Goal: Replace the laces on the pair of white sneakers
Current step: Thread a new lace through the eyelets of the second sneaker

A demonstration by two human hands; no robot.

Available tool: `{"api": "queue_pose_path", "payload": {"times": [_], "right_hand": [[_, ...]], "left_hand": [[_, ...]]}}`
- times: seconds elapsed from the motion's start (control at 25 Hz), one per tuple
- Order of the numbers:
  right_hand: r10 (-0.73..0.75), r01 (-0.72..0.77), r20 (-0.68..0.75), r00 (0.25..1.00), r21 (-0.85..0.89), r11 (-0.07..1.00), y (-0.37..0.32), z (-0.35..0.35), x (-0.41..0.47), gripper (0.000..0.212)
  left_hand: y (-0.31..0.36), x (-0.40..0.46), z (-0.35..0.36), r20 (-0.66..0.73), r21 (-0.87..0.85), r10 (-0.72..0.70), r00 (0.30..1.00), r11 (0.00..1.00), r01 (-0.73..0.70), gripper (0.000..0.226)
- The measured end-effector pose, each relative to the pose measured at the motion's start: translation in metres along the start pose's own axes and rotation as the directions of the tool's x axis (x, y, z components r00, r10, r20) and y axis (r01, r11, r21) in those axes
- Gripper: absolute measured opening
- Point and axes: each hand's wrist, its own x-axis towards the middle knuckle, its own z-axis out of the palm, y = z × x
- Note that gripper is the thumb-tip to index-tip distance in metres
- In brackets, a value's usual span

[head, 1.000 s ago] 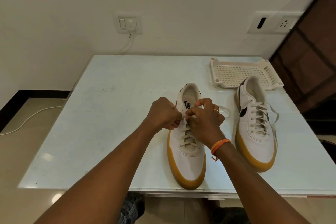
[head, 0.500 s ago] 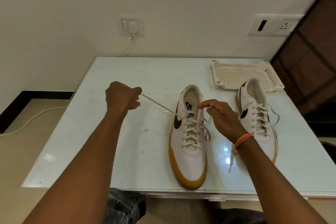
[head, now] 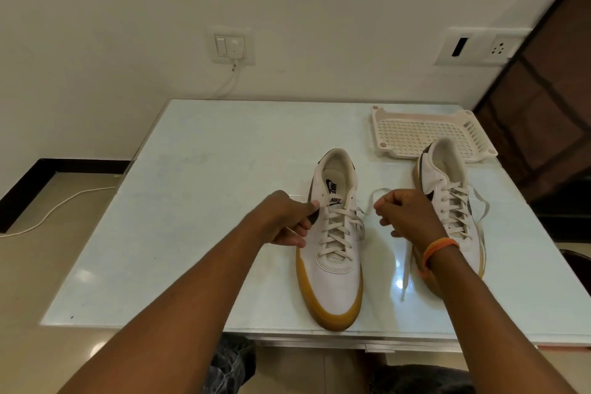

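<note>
Two white sneakers with tan soles stand on the pale table (head: 198,201), toes toward me. The left sneaker (head: 335,253) is laced, with its cream lace (head: 339,227) crossing up the eyelets. My left hand (head: 284,221) sits against its left side, fingers curled, pinching one lace end by the top eyelet. My right hand (head: 406,214) is to the sneaker's right, fingers curled round the other lace end, which loops behind the hand and trails down the table (head: 405,278). The right sneaker (head: 447,201) is laced and partly hidden by my right wrist.
A white perforated plastic tray (head: 422,133) lies at the back right of the table, just behind the right sneaker. A wall socket with a plugged cable (head: 233,48) is beyond the table. The floor drops away at the left.
My left hand has come back from far left to the sneaker's side, so the lace is no longer stretched out. My right hand shifted slightly right, away from the tongue.
</note>
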Motion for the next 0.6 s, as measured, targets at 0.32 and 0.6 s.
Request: {"api": "queue_pose_path", "payload": {"times": [0.32,0.6], "right_hand": [[0.321,-0.356,0.308,0.896,0.064,0.932,0.005,0.015,-0.016,0.014],[0.37,-0.432,0.225,0.901,0.528,0.731,0.009,0.023,-0.018,0.022]], "left_hand": [[0.006,-0.002,0.023,-0.094,-0.391,0.022,0.995,0.919,-0.057,0.019],[0.013,-0.005,0.019,-0.102,-0.351,0.04,0.994,0.934,-0.073,0.013]]}}
